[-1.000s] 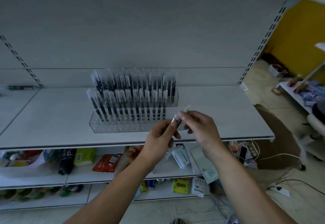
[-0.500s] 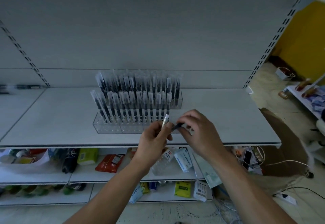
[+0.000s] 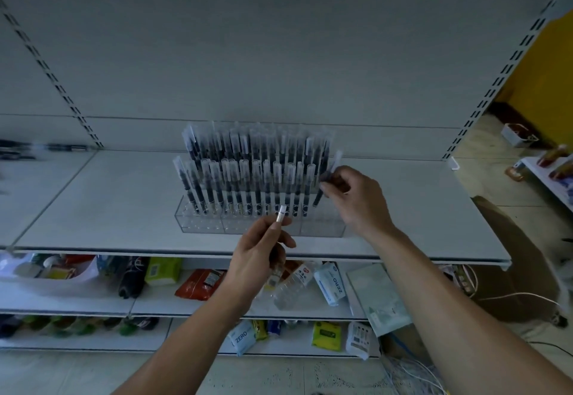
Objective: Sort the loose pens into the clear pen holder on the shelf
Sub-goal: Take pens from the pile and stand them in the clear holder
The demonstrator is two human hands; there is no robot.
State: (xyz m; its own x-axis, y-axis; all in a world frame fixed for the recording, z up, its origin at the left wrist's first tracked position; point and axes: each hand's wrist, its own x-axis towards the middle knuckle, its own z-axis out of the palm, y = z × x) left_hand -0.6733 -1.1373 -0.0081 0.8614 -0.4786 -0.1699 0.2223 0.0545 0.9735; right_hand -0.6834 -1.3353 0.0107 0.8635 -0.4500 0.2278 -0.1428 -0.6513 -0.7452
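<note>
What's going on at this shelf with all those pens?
A person is filling a clear pen holder on the shelf. Their right hand pinches a capped pen at the right end of the front row, tilted, with its tip near the holder. The left hand grips a spare pen, cap up, in front. Two rows of pens stand in the holder.

We see the pens [image 3: 248, 177] as black barrels under frosted white caps; the pen holder [image 3: 322, 227] is colourless and clear. The shelf [image 3: 108, 202] is pale grey, its upright [image 3: 496, 84] dotted with paired dark slots. The wall [image 3: 539, 84] beyond is mustard yellow. Below we find a lime-yellow packet [image 3: 163, 270], an orange-red packet [image 3: 201, 283] and a pale blue pack [image 3: 330, 283].
</note>
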